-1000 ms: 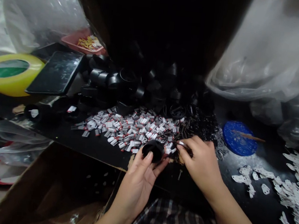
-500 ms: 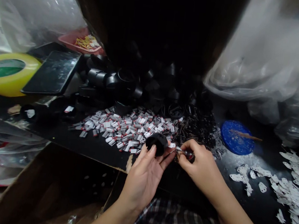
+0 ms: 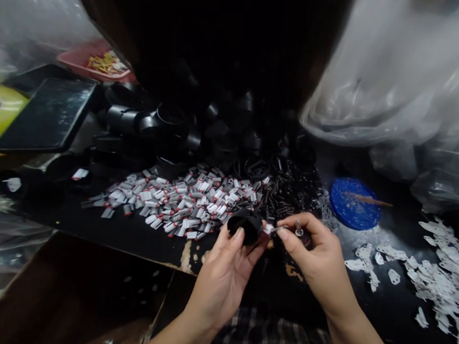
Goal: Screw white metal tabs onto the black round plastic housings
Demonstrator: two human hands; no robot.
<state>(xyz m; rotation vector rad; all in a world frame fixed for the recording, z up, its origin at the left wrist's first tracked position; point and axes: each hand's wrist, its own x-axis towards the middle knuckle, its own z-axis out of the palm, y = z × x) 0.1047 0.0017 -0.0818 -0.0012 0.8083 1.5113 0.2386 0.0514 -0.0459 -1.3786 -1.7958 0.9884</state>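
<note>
My left hand (image 3: 228, 266) grips a short black plastic cylinder (image 3: 244, 225), its open end tilted toward me. A small white piece (image 3: 268, 228) sticks out at the cylinder's right side, by my left fingertips. Between thumb and forefinger, my right hand (image 3: 314, 256) pinches a thin metal spring (image 3: 281, 228), its far end at the white piece. Tucked in the same hand is a small tool with a metal tip (image 3: 299, 229); its handle is mostly hidden. Just beyond my hands lies a heap of grey-white sleeves with red ends (image 3: 186, 200), beside a pile of dark springs (image 3: 284, 193).
Black cylinders (image 3: 125, 118) crowd the back. At left are a phone-like slab (image 3: 48, 114), yellow tape (image 3: 3, 112) and a pink basket (image 3: 76, 60). A blue lid (image 3: 353, 211) with a stick (image 3: 368, 199) and flat white pieces (image 3: 439, 273) lie right. Plastic bags (image 3: 385, 73) hang nearby.
The tool's tip has swung away from the white piece and now points up, while the spring shows between my right fingertips. The view has shifted somewhat to the right.
</note>
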